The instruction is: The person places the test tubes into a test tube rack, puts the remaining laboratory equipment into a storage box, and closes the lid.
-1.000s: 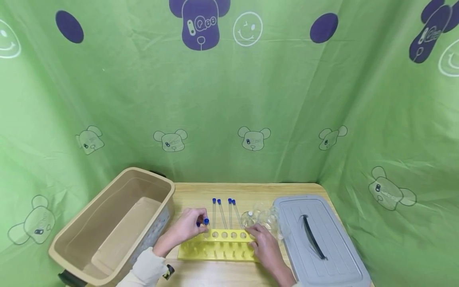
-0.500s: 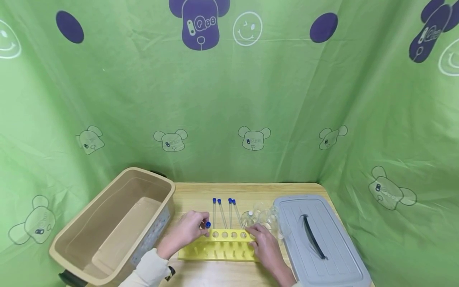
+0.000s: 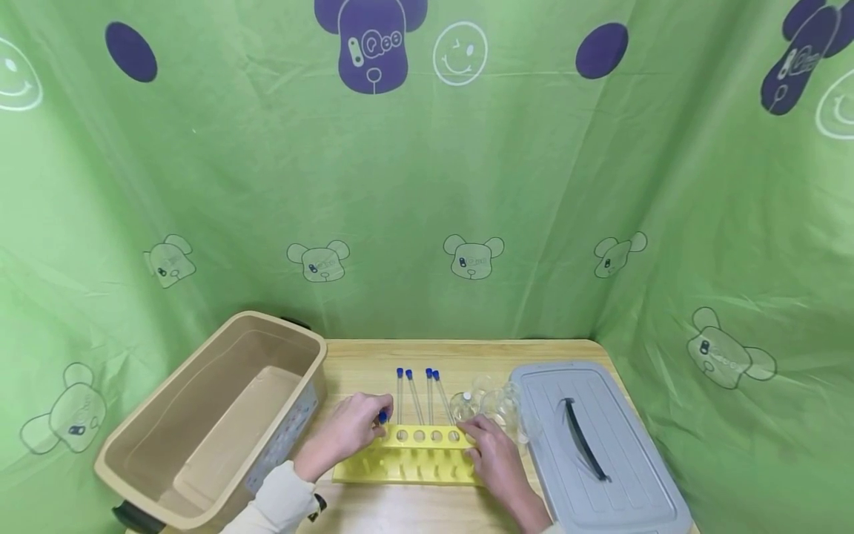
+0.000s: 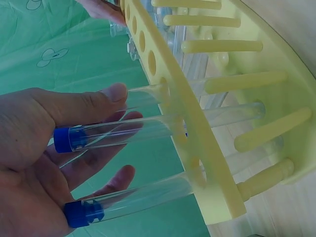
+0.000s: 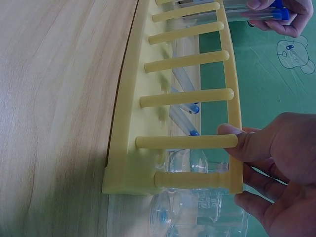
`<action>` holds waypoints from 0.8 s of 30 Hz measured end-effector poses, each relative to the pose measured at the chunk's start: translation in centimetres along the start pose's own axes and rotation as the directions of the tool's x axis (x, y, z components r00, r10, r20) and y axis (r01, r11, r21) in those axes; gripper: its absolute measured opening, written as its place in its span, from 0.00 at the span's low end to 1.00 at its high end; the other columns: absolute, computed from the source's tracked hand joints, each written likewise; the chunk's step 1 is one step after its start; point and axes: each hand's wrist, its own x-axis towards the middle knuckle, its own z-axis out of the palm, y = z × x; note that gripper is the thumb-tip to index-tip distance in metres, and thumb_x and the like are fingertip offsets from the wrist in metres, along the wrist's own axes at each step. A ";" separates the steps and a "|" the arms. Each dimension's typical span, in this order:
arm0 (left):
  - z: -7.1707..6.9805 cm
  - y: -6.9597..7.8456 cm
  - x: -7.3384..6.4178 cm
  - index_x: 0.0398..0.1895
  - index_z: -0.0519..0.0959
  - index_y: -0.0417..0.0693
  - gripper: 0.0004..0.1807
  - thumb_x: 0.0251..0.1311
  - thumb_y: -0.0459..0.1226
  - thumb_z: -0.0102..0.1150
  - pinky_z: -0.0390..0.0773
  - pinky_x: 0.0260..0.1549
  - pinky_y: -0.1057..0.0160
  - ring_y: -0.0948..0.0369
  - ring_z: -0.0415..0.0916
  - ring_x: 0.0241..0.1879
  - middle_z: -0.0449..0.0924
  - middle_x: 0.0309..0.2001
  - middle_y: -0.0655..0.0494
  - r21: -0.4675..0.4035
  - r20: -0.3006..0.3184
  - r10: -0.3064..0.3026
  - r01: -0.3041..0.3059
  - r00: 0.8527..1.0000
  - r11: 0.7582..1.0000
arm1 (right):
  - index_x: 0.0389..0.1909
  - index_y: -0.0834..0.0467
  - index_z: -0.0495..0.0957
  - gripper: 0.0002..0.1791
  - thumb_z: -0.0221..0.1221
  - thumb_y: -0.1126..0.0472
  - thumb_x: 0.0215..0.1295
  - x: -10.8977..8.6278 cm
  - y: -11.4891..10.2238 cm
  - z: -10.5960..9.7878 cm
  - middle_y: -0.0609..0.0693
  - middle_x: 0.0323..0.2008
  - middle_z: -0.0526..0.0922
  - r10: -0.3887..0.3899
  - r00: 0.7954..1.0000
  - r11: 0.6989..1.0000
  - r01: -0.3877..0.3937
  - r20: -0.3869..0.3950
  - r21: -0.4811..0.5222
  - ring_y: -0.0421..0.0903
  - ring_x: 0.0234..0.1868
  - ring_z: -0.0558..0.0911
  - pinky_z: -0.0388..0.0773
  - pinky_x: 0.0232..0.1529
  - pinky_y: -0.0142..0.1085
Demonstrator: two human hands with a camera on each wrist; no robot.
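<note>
A yellow test tube rack (image 3: 373,469) stands upright on the table. My left hand (image 3: 353,426) is at its left end, thumb and fingers pinching a clear test tube (image 4: 144,98) whose lower part passes through a hole in the top bar. The thumb and fingers hide this tube's upper end in the left wrist view. Two more blue-capped tubes, a nearer one (image 4: 123,132) and an end one (image 4: 148,198), sit in neighbouring holes, their caps close to the palm. My right hand (image 3: 495,452) grips the top bar at the rack's right end, thumb (image 5: 234,133) on the near side.
Several blue-capped tubes (image 3: 430,397) lie on the table behind the rack. Clear glassware (image 3: 497,404) stands behind the right hand. A brown plastic bin (image 3: 303,400) is on the left; a grey lid (image 3: 547,430) with a black handle (image 3: 583,441) lies on the right.
My left hand has come slightly down and nearer the rack's top bar, lowering the tube. The right hand has kept its hold on the rack.
</note>
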 end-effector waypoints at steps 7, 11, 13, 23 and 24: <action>-0.2 0.0 -0.1 0.32 0.80 0.50 0.16 0.44 0.31 0.79 0.79 0.25 0.69 0.66 0.76 0.25 0.84 0.30 0.61 0.040 -0.007 0.018 -0.018 1.000 0.999 | 0.52 0.61 0.86 0.29 0.76 0.76 0.44 0.1 0.0 -0.1 0.49 0.46 0.84 -0.005 1.000 1.000 0.005 -0.003 0.002 0.48 0.45 0.84 0.87 0.43 0.41; -0.9 0.2 -0.2 0.40 0.83 0.49 0.20 0.42 0.34 0.81 0.85 0.34 0.63 0.61 0.82 0.32 0.87 0.38 0.56 0.052 -0.026 0.031 -0.029 0.999 0.998 | 0.52 0.61 0.86 0.29 0.75 0.76 0.45 0.2 0.0 -0.1 0.48 0.45 0.84 0.005 1.000 1.000 -0.005 -0.002 0.010 0.47 0.44 0.84 0.87 0.42 0.41; -1.5 0.3 -0.4 0.46 0.83 0.48 0.25 0.42 0.37 0.83 0.86 0.40 0.58 0.58 0.83 0.38 0.87 0.43 0.55 0.047 -0.037 0.021 -0.019 0.999 0.999 | 0.52 0.60 0.86 0.28 0.75 0.76 0.45 0.2 -0.1 -0.1 0.48 0.45 0.84 0.012 1.000 1.000 -0.012 0.001 0.015 0.47 0.44 0.84 0.87 0.41 0.41; -3.2 -1.0 -2.9 0.65 0.76 0.45 0.48 0.33 0.41 0.87 0.76 0.62 0.40 0.45 0.77 0.60 0.80 0.61 0.48 -0.165 -0.162 -0.156 0.129 0.974 0.978 | 0.53 0.59 0.86 0.29 0.75 0.76 0.45 0.0 -0.1 0.0 0.47 0.46 0.84 0.022 1.000 1.000 -0.022 0.003 0.009 0.46 0.45 0.84 0.87 0.42 0.40; -3.2 -1.2 -3.2 0.66 0.76 0.45 0.49 0.32 0.40 0.87 0.75 0.62 0.40 0.45 0.76 0.60 0.79 0.62 0.47 -0.190 -0.176 -0.179 0.145 0.968 0.971 | 0.53 0.59 0.86 0.30 0.75 0.75 0.45 0.0 -0.1 0.0 0.47 0.46 0.84 0.019 1.000 1.000 -0.019 0.002 0.009 0.47 0.45 0.84 0.87 0.42 0.41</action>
